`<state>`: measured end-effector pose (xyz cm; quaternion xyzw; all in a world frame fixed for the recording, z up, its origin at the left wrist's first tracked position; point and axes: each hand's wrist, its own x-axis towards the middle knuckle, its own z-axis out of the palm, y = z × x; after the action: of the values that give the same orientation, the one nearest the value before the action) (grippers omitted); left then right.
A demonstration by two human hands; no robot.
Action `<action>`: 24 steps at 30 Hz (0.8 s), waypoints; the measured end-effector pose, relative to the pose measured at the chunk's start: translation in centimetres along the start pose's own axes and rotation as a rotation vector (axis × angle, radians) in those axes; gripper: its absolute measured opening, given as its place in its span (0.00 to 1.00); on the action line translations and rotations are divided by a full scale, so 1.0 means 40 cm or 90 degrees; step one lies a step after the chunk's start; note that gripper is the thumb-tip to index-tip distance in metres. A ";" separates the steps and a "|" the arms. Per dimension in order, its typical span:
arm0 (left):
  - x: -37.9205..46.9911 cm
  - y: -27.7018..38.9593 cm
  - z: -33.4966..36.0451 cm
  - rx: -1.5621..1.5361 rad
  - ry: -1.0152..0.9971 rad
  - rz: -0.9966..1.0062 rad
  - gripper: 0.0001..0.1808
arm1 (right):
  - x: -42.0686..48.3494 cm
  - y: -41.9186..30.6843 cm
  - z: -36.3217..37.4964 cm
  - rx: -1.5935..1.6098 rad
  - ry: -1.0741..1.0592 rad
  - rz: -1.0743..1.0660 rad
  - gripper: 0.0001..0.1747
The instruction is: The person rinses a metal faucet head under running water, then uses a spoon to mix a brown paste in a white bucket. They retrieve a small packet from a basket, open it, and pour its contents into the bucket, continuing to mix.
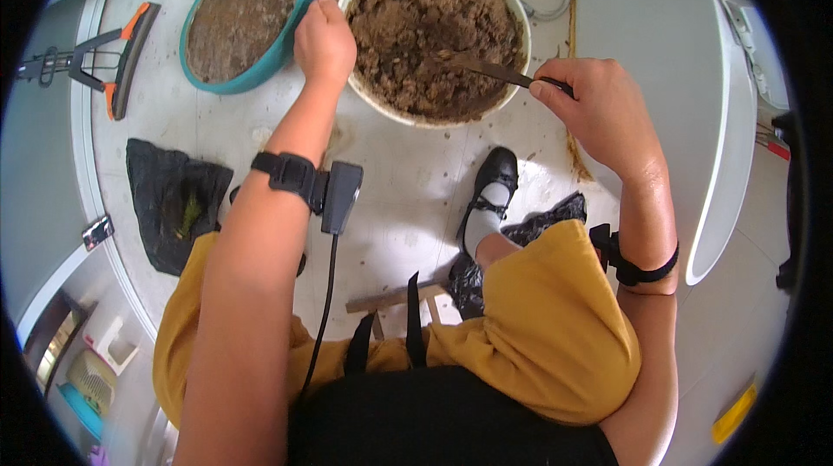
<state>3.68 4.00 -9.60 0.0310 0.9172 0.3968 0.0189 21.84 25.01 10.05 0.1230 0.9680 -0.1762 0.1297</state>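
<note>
My right hand (602,111) grips the dark handle of a narrow, soil-caked hand tool (485,67). The tool's far end rests in clumpy brown soil (416,23); the exact shape of that end is hard to make out. A round white tub (384,113) holds this soil almost to the rim. Between the white tub and a teal pot (241,84) is my left hand (327,43), its fingers curled and partly hidden. It lies against the teal pot's side and close to the white rim; what it grips is unclear. Flatter, greyish-brown soil (244,17) fills the teal pot.
A black plastic bag (159,205) with a bit of green plant (189,215) lies at left, below an orange-and-grey squeegee (127,62). At right stands a white panel (651,23). Black plastic (553,215) lies beside my shoe (498,170). A hose (561,7) runs behind the tub.
</note>
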 end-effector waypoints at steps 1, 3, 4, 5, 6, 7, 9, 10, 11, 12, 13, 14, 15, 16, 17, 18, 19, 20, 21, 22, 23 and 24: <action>0.000 0.003 -0.001 0.003 0.004 0.003 0.28 | 0.001 0.001 -0.010 -0.015 0.015 0.025 0.13; 0.004 0.010 -0.004 0.002 0.004 -0.004 0.28 | 0.008 0.004 -0.013 -0.041 0.055 0.056 0.13; 0.002 0.012 -0.007 0.001 -0.006 -0.016 0.28 | 0.014 0.004 -0.008 -0.056 0.079 0.057 0.13; -0.001 0.014 -0.009 -0.001 -0.015 -0.027 0.28 | 0.022 0.003 0.001 -0.070 0.121 0.041 0.14; -0.002 0.017 -0.010 0.010 -0.011 -0.032 0.27 | 0.030 0.001 0.010 -0.099 0.159 0.034 0.14; -0.002 0.019 -0.011 0.009 -0.010 -0.032 0.27 | 0.043 0.000 0.019 -0.089 0.181 0.010 0.15; -0.004 0.020 -0.012 0.008 -0.010 -0.034 0.27 | 0.059 -0.008 0.030 -0.102 0.192 0.016 0.16; -0.005 0.020 -0.012 0.012 -0.012 -0.036 0.27 | 0.062 -0.015 0.030 -0.101 0.196 -0.020 0.16; -0.005 0.019 -0.010 0.013 -0.013 -0.038 0.27 | 0.061 -0.024 0.027 -0.108 0.185 -0.027 0.16; -0.004 0.018 -0.009 0.010 -0.006 -0.035 0.27 | 0.062 -0.036 0.024 -0.120 0.161 -0.015 0.16; -0.005 0.015 -0.007 0.013 -0.006 -0.037 0.27 | 0.055 -0.049 0.017 -0.128 0.174 -0.040 0.14; -0.006 0.013 -0.005 0.011 0.000 -0.031 0.27 | 0.046 -0.063 0.009 -0.140 0.175 -0.045 0.12; -0.005 0.011 -0.004 0.008 0.010 -0.017 0.27 | 0.046 -0.079 0.007 -0.153 0.192 -0.069 0.11; -0.004 0.009 -0.002 -0.006 0.015 -0.010 0.27 | 0.051 -0.095 0.011 -0.173 0.178 -0.083 0.09; -0.003 0.007 -0.001 -0.006 0.012 -0.014 0.27 | 0.060 -0.109 0.020 -0.194 0.180 -0.116 0.08; -0.003 0.006 0.000 -0.009 0.010 -0.017 0.27 | 0.070 -0.120 0.032 -0.216 0.183 -0.149 0.07; -0.002 0.005 0.001 -0.016 0.011 -0.014 0.27 | 0.097 -0.137 0.064 -0.277 0.114 -0.145 0.05; -0.004 0.005 0.001 -0.010 0.003 -0.016 0.27 | 0.097 -0.137 0.074 -0.279 0.156 -0.179 0.04; -0.003 0.005 -0.001 -0.009 0.007 -0.012 0.27 | 0.104 -0.134 0.087 -0.289 0.164 -0.199 0.03; -0.003 0.007 -0.002 -0.008 0.008 -0.007 0.27 | 0.097 -0.130 0.098 -0.285 0.157 -0.197 0.03; -0.003 0.008 -0.002 -0.004 0.003 -0.010 0.27 | 0.083 -0.125 0.109 -0.281 0.151 -0.191 0.03; -0.002 0.010 -0.003 -0.001 0.001 -0.013 0.27 | 0.073 -0.121 0.119 -0.274 0.153 -0.192 0.04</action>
<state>3.76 4.20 -9.23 0.0215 0.9171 0.3976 0.0223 18.72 19.41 6.40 -0.0327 0.9989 0.0316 0.0094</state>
